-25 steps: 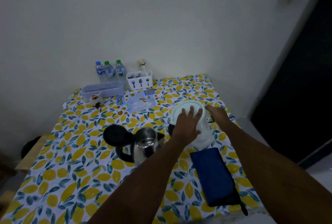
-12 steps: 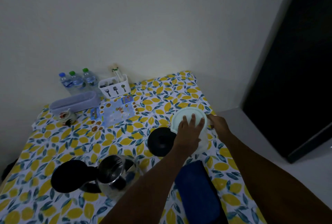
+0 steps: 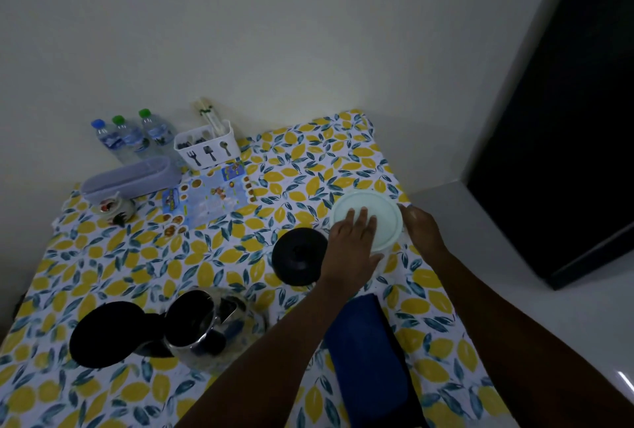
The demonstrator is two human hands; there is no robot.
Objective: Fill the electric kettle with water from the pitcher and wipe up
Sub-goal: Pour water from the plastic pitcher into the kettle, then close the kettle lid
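Pitcher [image 3: 387, 249] sits at the desk's right edge, pale lid [image 3: 374, 211] on top. Left hand [image 3: 350, 242] lies flat on that lid, grip spread, fingers unclenched. Right hand [image 3: 420, 228] is against the pitcher's far side; whether its grip closes on it, can't tell. Black kettle base [image 3: 298, 256] just left, open kettle [image 3: 195, 321] nearer, blue cloth [image 3: 367, 359] below on the lemon-print desk [image 3: 308, 166].
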